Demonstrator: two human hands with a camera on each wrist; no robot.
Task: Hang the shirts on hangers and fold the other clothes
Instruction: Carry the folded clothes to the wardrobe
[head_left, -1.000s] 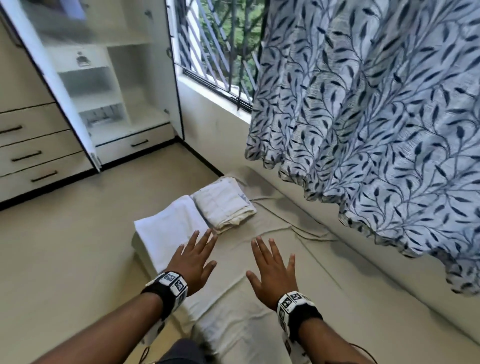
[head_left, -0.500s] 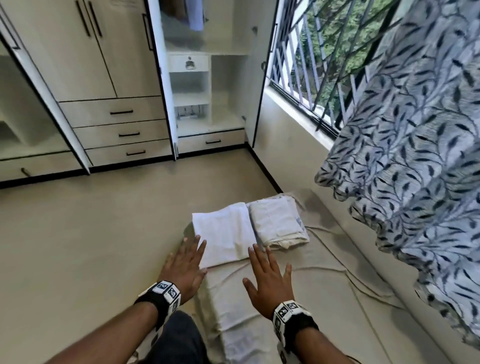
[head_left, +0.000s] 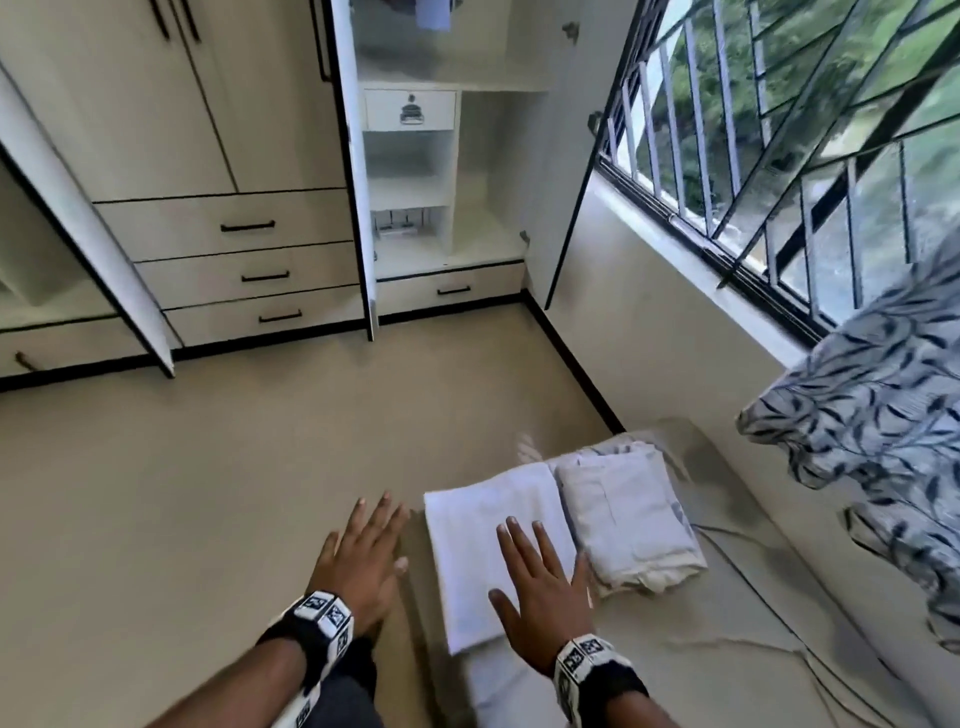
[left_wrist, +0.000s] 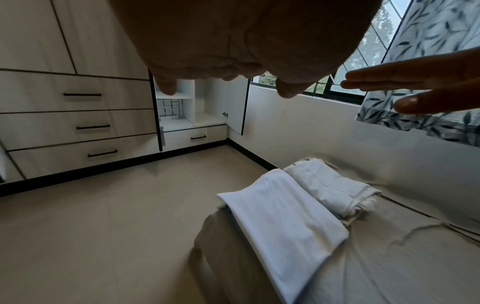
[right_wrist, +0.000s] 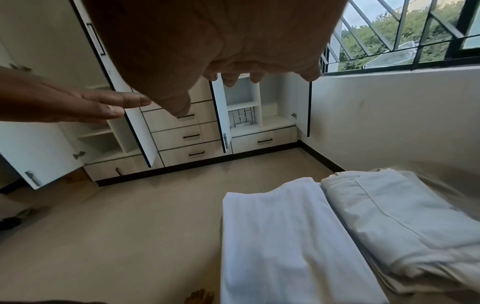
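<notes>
Two folded pieces lie side by side at the end of a low mattress (head_left: 727, 639). The left one is a white folded cloth (head_left: 478, 540) (left_wrist: 283, 222) (right_wrist: 280, 242). The right one is a folded off-white garment (head_left: 623, 519) (left_wrist: 335, 185) (right_wrist: 405, 218). My right hand (head_left: 540, 587) hovers above the white cloth, fingers straight, holding nothing. My left hand (head_left: 363, 556) floats over the floor just left of the mattress, fingers straight and empty. A hanging garment (head_left: 434, 13) shows at the top of the wardrobe.
A wardrobe (head_left: 234, 249) with drawers and open doors (head_left: 353, 156) stands across the beige floor (head_left: 208, 493). A barred window (head_left: 779, 130) and a leaf-print curtain (head_left: 872, 415) are on the right above the mattress.
The view has swung up and left toward the wardrobe. Both hands have drifted left; the left one went from over the mattress edge to over the floor.
</notes>
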